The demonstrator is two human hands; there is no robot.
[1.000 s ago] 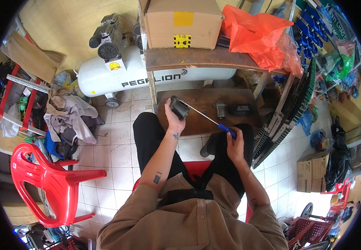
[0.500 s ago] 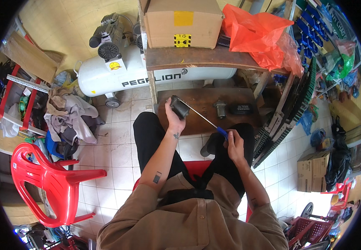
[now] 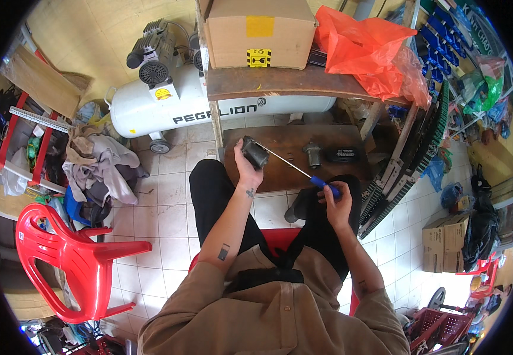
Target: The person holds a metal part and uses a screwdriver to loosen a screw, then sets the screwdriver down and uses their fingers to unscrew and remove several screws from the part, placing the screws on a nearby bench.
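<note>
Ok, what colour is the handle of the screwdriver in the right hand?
The screwdriver handle is blue, seen best in the head view.

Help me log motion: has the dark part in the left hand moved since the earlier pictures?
No. Against the lower shelf, the dark part in the left hand shows no clear shift in any direction.

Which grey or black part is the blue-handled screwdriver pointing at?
The dark-grey blocky part, held in the left hand; the grey cylindrical part and black oblong piece lie on the brown wooden board.
</note>
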